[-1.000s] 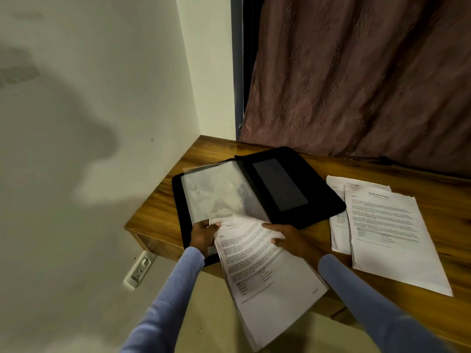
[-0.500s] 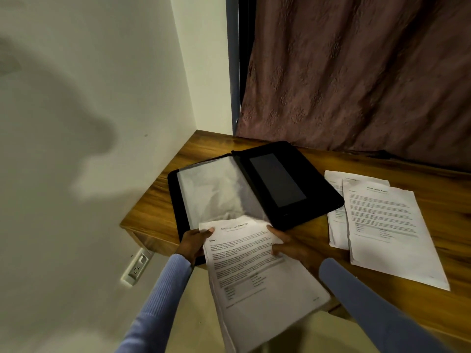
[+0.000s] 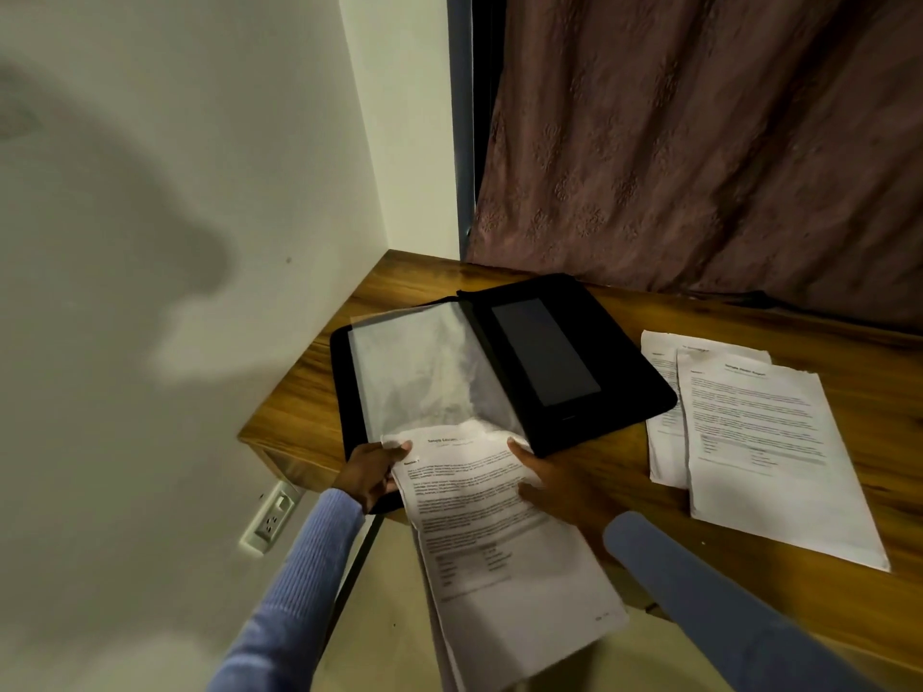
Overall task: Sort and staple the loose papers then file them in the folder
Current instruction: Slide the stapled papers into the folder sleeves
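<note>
Both hands (image 3: 372, 469) on paper stack (image 3: 499, 531).

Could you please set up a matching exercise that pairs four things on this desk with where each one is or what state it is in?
Column one:
1. black folder
2. paper set in the hands
3. two paper sets
4. clear sleeve

Column two:
A. lying flat on the desk, right of the folder, overlapping
B. open, near the wall corner
C. held at its top by the left hand and right hand, hanging past the desk edge
D. lying on the folder's left half

Pairs: 1-B, 2-C, 3-A, 4-D
</note>
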Available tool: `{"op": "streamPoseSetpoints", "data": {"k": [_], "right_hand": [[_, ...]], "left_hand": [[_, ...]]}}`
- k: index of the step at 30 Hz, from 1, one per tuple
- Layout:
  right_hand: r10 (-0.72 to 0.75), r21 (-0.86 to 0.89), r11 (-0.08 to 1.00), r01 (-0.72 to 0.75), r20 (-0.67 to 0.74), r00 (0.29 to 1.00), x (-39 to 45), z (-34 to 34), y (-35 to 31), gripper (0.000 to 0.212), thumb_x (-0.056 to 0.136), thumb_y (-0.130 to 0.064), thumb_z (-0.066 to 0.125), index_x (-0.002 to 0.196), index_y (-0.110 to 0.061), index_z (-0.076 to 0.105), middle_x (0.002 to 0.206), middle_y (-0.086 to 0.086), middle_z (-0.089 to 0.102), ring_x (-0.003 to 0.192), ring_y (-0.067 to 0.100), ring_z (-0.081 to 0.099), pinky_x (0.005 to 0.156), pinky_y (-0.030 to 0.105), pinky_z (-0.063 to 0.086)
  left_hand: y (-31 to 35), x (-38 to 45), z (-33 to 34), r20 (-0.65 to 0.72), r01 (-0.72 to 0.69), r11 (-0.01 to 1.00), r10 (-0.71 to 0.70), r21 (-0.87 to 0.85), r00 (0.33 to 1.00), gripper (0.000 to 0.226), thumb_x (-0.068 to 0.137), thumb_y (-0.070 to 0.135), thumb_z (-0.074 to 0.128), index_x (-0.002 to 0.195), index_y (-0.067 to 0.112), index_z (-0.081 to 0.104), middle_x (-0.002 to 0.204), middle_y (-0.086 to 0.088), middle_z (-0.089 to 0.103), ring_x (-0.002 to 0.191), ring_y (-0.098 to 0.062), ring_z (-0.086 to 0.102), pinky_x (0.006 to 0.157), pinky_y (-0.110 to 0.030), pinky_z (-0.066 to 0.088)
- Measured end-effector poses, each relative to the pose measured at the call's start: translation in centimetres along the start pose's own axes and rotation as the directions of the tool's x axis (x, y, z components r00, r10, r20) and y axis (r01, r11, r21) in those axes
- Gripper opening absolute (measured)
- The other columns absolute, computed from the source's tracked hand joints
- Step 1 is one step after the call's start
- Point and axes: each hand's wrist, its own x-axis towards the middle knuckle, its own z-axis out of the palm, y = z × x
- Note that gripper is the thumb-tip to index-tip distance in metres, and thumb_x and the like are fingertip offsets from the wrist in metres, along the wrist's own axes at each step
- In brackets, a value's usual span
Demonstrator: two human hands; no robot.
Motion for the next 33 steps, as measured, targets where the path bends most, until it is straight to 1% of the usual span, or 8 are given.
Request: {"op": "streamPoseSetpoints", "data": {"k": [3,7,14,17,21,26,29,33], "right_hand": [[-0.014,-0.310,0.950,-0.050,-0.201,0.979,0.1,0.6,-1.5,0.054,0.096,-0.046,0.034,0.145,-0.026,0.025,0.142,0.013,0.030,0.125,0.029,0.036,0.095,0.037,0.039],[-0.075,-0.360,0.931,-0.064,-0.359,0.930,1.7,2.1,-2.5,0.057,0.086,-0.062,0.028,0.117,-0.029,0.062,0.149,0.017,0.031,0.135,0.033,0.024,0.106,0.055,0.020],[-0.005,-0.231,0.971,-0.057,-0.260,0.966,3.9,2.6,-2.3,0.105,0.062,-0.081,-0.019,0.144,-0.033,0.027,0.155,0.013,-0.017,0.142,0.030,-0.019,0.108,0.059,-0.011],[0.008,-0.206,0.976,-0.068,-0.281,0.960,3.6,3.0,-2.6,0.100,0.070,-0.079,-0.014,0.142,-0.028,0.035,0.156,0.015,-0.008,0.142,0.030,-0.016,0.106,0.057,-0.017],[0.044,-0.279,0.951,-0.131,-0.300,0.953,3.1,3.3,-2.2,0.084,0.086,-0.072,0.005,0.133,-0.020,0.050,0.152,0.018,0.024,0.139,0.034,0.011,0.105,0.060,0.000],[0.121,-0.184,0.966,-0.184,-0.308,0.944,3.9,3.1,-2.7,0.126,0.054,-0.082,-0.029,0.148,-0.011,0.013,0.155,0.014,-0.014,0.142,0.030,-0.016,0.106,0.057,-0.020],[0.062,-0.282,0.947,-0.152,-0.304,0.951,3.8,2.9,-2.6,0.124,0.062,-0.079,-0.027,0.142,-0.003,0.032,0.156,0.016,0.003,0.143,0.031,-0.006,0.108,0.057,-0.009],[0.003,-0.346,0.928,-0.137,-0.360,0.933,2.6,3.4,-1.5,0.082,0.091,-0.059,0.006,0.108,-0.011,0.070,0.141,0.018,0.044,0.135,0.032,0.023,0.100,0.056,0.036]], "left_hand": [[-0.2,-0.1,0.2,-0.013,0.012,1.000,-0.012,-0.020,1.000,0.006,0.090,-0.001,0.055,0.091,-0.005,0.058,0.081,-0.017,0.065,0.071,-0.025,0.064,0.045,-0.027,0.056],[-0.3,0.1,0.1,-0.017,0.009,0.999,-0.010,-0.032,1.000,0.010,0.090,0.000,0.055,0.097,-0.006,0.057,0.080,-0.017,0.067,0.076,-0.028,0.063,0.050,-0.030,0.058],[-0.4,0.1,-0.1,-0.026,-0.008,0.999,0.009,0.038,1.000,0.021,0.091,0.005,0.056,0.110,-0.004,0.058,0.086,-0.014,0.067,0.075,-0.024,0.065,0.048,-0.028,0.056],[-0.7,0.0,0.0,-0.047,-0.031,0.997,0.034,0.074,0.998,0.022,0.091,0.005,0.056,0.112,-0.002,0.058,0.085,-0.014,0.067,0.067,-0.021,0.066,0.047,-0.027,0.056],[-0.7,-0.2,-0.2,-0.038,-0.043,0.992,0.047,0.117,0.998,0.026,0.092,0.007,0.055,0.117,-0.001,0.056,0.087,-0.012,0.067,0.075,-0.023,0.065,0.053,-0.029,0.058],[-1.0,-0.3,-0.4,-0.051,-0.061,0.987,0.069,0.152,0.996,0.030,0.091,0.009,0.057,0.119,0.000,0.056,0.091,-0.014,0.068,0.077,-0.026,0.066,0.056,-0.033,0.059],[-1.5,-0.5,-0.7,-0.056,-0.071,0.985,0.081,0.159,0.995,0.029,0.091,0.012,0.057,0.117,-0.001,0.056,0.087,-0.012,0.069,0.073,-0.025,0.067,0.048,-0.029,0.056],[-1.7,-0.5,-0.8,-0.036,-0.065,0.981,0.073,0.183,0.997,0.028,0.093,0.011,0.055,0.117,-0.003,0.055,0.083,-0.011,0.066,0.069,-0.023,0.065,0.044,-0.025,0.052]]}}
